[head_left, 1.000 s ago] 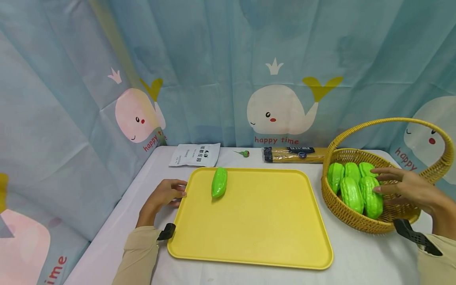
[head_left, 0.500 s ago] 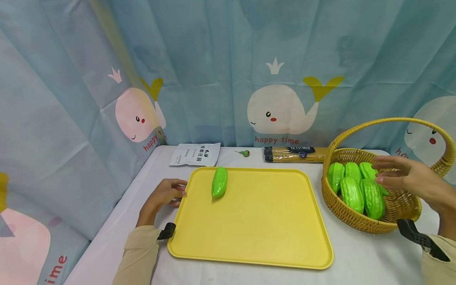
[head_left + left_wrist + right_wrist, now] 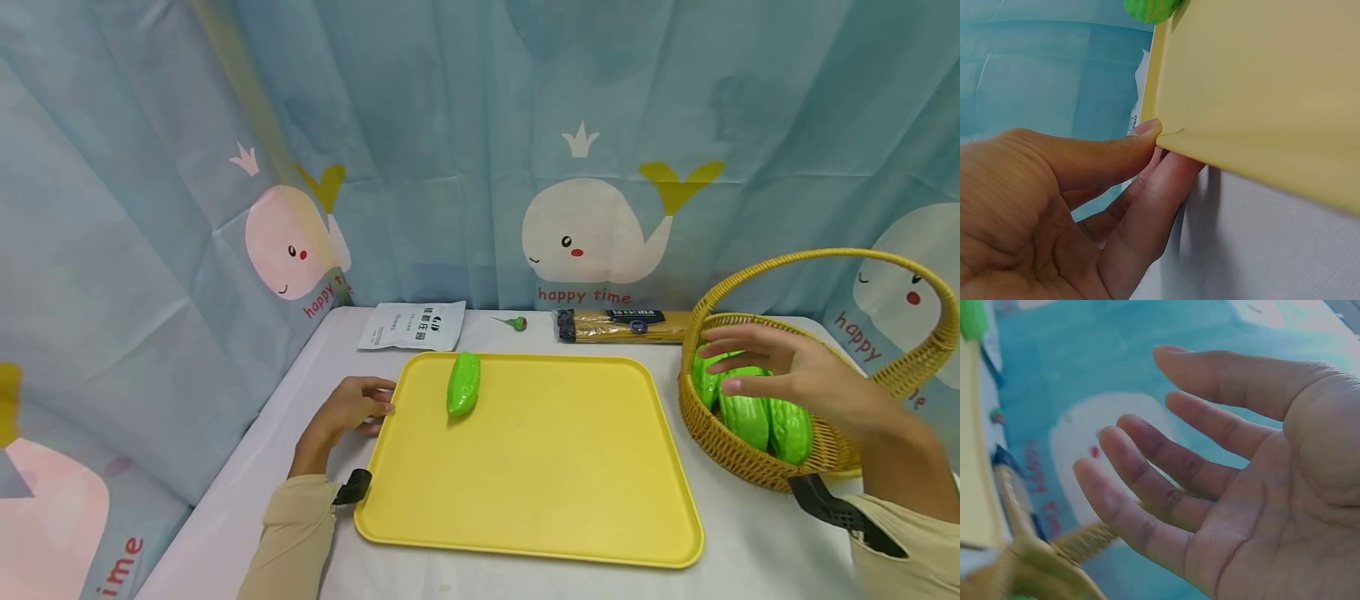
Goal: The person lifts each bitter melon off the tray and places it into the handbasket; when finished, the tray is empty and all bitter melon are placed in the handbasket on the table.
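Observation:
A yellow tray [image 3: 540, 467] lies on the table, with one green bitter melon [image 3: 464, 385] at its upper left. My left hand [image 3: 356, 408] is at the tray's left edge; in the left wrist view its thumb [image 3: 1116, 156] is on the rim and the fingers are beneath, pinching it. On the right, a wicker basket [image 3: 720, 442] holds several more green bitter melons [image 3: 744, 417]. Over that basket hovers my right hand [image 3: 810, 379], palm facing left, fingers loosely spread with nothing in them. It hides part of the melons and the basket's right side.
Along the back lie a white pouch [image 3: 412, 326], a small green flower bud [image 3: 516, 323] and a pack of spaghetti [image 3: 630, 327]. The basket's tall handle [image 3: 825, 252] arches above it. A whale-print curtain [image 3: 450, 167] bounds the table behind and at the left.
My right hand drew slightly up and right from the melons, then moved left across the basket. The left hand and the tray have stayed in place.

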A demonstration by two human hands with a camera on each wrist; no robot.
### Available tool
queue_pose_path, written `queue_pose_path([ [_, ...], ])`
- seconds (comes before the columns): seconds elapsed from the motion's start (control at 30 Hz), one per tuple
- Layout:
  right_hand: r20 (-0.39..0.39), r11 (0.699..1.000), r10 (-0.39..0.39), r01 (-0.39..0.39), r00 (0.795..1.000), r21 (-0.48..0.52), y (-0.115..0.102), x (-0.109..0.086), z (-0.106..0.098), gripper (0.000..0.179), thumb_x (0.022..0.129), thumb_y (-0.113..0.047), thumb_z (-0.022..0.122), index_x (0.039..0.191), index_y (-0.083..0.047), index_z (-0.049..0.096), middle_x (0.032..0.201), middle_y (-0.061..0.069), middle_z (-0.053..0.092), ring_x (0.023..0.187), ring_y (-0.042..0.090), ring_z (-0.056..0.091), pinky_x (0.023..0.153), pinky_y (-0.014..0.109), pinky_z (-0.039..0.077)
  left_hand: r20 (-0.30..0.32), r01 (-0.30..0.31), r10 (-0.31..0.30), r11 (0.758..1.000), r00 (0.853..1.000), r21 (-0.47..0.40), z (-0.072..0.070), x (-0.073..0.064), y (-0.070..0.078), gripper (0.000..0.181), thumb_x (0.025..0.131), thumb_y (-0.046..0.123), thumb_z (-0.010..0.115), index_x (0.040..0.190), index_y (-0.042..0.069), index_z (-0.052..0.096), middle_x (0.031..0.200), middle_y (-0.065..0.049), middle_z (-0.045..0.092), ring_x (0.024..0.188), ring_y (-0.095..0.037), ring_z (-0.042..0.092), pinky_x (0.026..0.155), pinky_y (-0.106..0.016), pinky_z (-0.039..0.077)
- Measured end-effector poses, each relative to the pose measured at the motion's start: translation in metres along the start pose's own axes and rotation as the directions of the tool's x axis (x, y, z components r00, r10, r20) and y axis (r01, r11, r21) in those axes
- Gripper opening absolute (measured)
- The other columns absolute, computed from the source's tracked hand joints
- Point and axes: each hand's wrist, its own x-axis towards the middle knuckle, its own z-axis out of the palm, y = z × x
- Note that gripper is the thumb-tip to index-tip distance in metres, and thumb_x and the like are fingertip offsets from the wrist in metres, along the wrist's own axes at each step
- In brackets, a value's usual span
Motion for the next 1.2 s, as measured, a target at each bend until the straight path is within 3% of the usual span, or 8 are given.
queue_pose_path([
  [0.17, 0.076, 0.996, 0.023, -0.03, 0.997, 0.085, -0.006, 0.018, 0.031, 0.049, 0.101, -0.004, 0.069, 0.147, -0.01, 0.056, 0.132, -0.002, 0.068, 0.115, 0.012, 0.069, 0.087, 0.031, 0.061, -0.005, 0.005, -0.005, 1.0, 1.0, 0.004, 0.001, 0.0, 0.001, 0.044, 0.1, 0.007, 0.07, 0.143, -0.004, 0.061, 0.114, -0.018, 0.064, 0.079, -0.017, 0.066, 0.066, -0.028, 0.061],
  [0.37, 0.164, 0.982, 0.04, -0.069, 0.986, 0.176, -0.007, 0.037, 0.066, 0.052, 0.1, -0.008, 0.072, 0.147, 0.0, 0.054, 0.134, 0.014, 0.063, 0.116, 0.018, 0.068, 0.089, 0.034, 0.061, -0.02, -0.007, 0.008, 1.0, 1.0, 0.015, 0.001, -0.002, 0.0, 0.045, 0.099, 0.006, 0.072, 0.142, -0.004, 0.062, 0.116, -0.019, 0.066, 0.082, -0.018, 0.066, 0.065, -0.028, 0.06],
  [0.57, 0.221, 0.979, -0.016, -0.029, 0.975, 0.2, -0.002, 0.051, 0.096, 0.05, 0.099, -0.007, 0.072, 0.144, 0.006, 0.056, 0.13, 0.022, 0.064, 0.112, 0.017, 0.069, 0.089, 0.031, 0.061, -0.026, -0.004, 0.004, 1.0, 1.0, 0.008, 0.001, -0.003, 0.0, 0.044, 0.1, 0.006, 0.071, 0.141, -0.004, 0.062, 0.115, -0.019, 0.065, 0.08, -0.018, 0.065, 0.065, -0.027, 0.06],
  [0.73, 0.295, 0.979, -0.001, -0.059, 0.956, 0.196, 0.007, 0.062, 0.118, 0.049, 0.1, -0.006, 0.07, 0.144, 0.007, 0.055, 0.131, 0.034, 0.06, 0.113, 0.03, 0.069, 0.088, 0.032, 0.061, -0.03, 0.001, -0.001, 1.0, 1.0, 0.015, 0.002, -0.003, 0.001, 0.045, 0.099, 0.007, 0.072, 0.142, -0.004, 0.062, 0.115, -0.018, 0.065, 0.08, -0.018, 0.064, 0.065, -0.027, 0.059],
  [0.9, 0.33, 0.972, 0.066, -0.135, 0.942, 0.193, 0.011, 0.077, 0.138, 0.05, 0.101, -0.01, 0.07, 0.146, 0.005, 0.055, 0.132, 0.03, 0.061, 0.11, 0.042, 0.068, 0.087, 0.042, 0.062, -0.032, -0.004, 0.004, 1.0, 0.999, 0.02, 0.002, -0.003, 0.002, 0.046, 0.099, 0.007, 0.073, 0.142, -0.005, 0.061, 0.115, -0.019, 0.065, 0.08, -0.019, 0.064, 0.065, -0.028, 0.058],
  [1.2, 0.334, 0.955, 0.093, -0.179, 0.938, 0.237, 0.006, 0.108, 0.167, 0.048, 0.103, -0.009, 0.066, 0.148, 0.005, 0.053, 0.135, 0.032, 0.059, 0.113, 0.043, 0.069, 0.087, 0.05, 0.063, -0.011, -0.02, 0.02, 1.0, 1.0, 0.014, 0.001, -0.002, 0.002, 0.046, 0.099, 0.005, 0.071, 0.143, -0.006, 0.061, 0.118, -0.02, 0.067, 0.079, -0.018, 0.065, 0.064, -0.027, 0.058],
])
